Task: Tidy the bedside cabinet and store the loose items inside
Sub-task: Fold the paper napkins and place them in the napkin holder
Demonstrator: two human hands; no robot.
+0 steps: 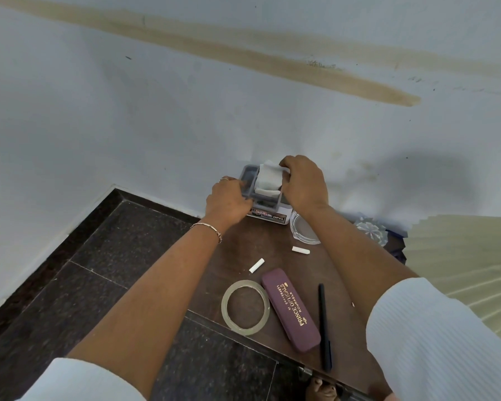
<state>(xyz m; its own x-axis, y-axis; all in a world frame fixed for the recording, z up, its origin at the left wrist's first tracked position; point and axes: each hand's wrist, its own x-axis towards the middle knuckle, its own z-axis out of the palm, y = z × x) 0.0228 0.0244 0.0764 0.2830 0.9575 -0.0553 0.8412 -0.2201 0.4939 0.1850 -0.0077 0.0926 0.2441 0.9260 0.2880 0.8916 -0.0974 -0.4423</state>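
Observation:
A grey tissue box (250, 176) with a white base stands at the back of the brown cabinet top (243, 247), against the wall. My left hand (229, 201) grips its left side. My right hand (302, 180) pinches the white tissue (268, 178) that sticks out of its top. Loose on the cabinet top lie two white chalk pieces (257, 265) (300, 250), a clear tape roll (245, 306), a maroon spectacle case (291, 309) and a black pen (324, 328).
A clear glass ashtray (302, 231) sits right of the box, partly under my right forearm. A cut-glass dish (372, 231) lies further right. A cream ribbed bedcover (469, 270) borders the cabinet's right. Dark granite floor (84, 285) spreads to the left.

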